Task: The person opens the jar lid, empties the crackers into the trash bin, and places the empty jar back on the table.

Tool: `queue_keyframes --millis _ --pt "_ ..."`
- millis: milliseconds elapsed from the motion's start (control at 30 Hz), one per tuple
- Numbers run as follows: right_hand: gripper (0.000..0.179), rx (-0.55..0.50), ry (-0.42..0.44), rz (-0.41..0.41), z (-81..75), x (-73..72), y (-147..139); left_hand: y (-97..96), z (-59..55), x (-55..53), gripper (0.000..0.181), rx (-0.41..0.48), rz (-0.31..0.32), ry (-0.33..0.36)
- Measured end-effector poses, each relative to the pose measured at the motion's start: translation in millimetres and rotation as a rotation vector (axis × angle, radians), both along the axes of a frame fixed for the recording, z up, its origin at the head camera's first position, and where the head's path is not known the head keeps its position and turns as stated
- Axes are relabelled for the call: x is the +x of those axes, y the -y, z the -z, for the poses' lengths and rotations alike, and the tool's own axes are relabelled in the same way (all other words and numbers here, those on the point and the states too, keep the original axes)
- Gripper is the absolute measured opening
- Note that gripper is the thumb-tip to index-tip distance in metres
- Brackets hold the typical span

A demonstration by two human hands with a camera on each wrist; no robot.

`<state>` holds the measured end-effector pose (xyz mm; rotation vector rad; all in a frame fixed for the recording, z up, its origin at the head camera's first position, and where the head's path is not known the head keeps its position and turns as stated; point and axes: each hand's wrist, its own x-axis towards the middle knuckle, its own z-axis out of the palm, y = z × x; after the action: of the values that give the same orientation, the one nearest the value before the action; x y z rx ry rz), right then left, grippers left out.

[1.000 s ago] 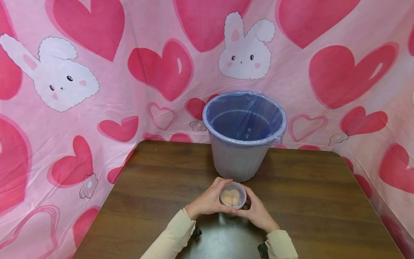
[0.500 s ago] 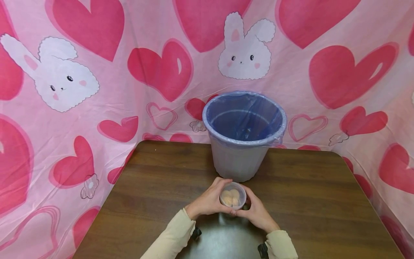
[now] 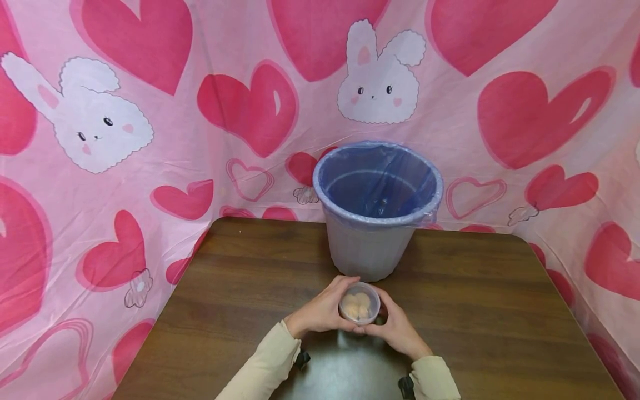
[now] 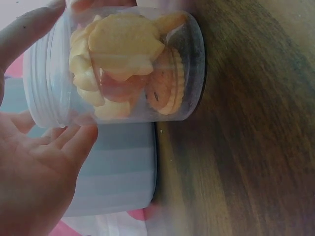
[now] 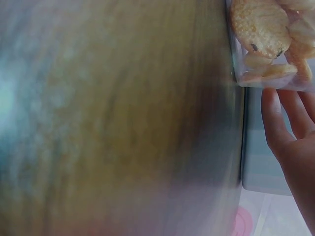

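Between the two hands stands a clear plastic jar (image 3: pixel 359 304) with a translucent lid (image 4: pixel 45 73), upright near the middle of the table. Pale scalloped biscuits (image 4: pixel 125 46) and browner round ones (image 5: pixel 261 29) show through its wall. My left hand (image 3: pixel 325 308) holds the jar around its lid from the left, thumb on the near side and fingers on the far side. From the right, my right hand (image 3: pixel 397 328) curves round it, and the two thumbs meet at its near side. In the right wrist view, fingertips (image 5: pixel 271 105) are right at the jar's wall.
A pale grey bin (image 3: pixel 370 250) with a blue plastic liner (image 3: pixel 377 189) stands just behind the jar. The brown wood-grain table (image 3: pixel 500 311) reaches back to a pink curtain (image 3: pixel 315 111) printed with hearts and rabbits.
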<state>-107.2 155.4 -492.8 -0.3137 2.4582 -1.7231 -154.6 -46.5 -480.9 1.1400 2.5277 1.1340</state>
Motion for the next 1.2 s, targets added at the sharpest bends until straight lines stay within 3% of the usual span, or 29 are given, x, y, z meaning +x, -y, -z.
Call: queue_keyframes --millis 333,1200 --pt "0.085 0.004 0.002 0.003 -1.4 0.6 0.4 0.2 0.9 -0.3 0.094 0.002 0.020 0.013" --pt "0.084 -0.007 -0.041 -0.022 -0.3 -1.6 -1.0 -2.1 2.6 1.3 0.095 0.021 -0.023 0.022"
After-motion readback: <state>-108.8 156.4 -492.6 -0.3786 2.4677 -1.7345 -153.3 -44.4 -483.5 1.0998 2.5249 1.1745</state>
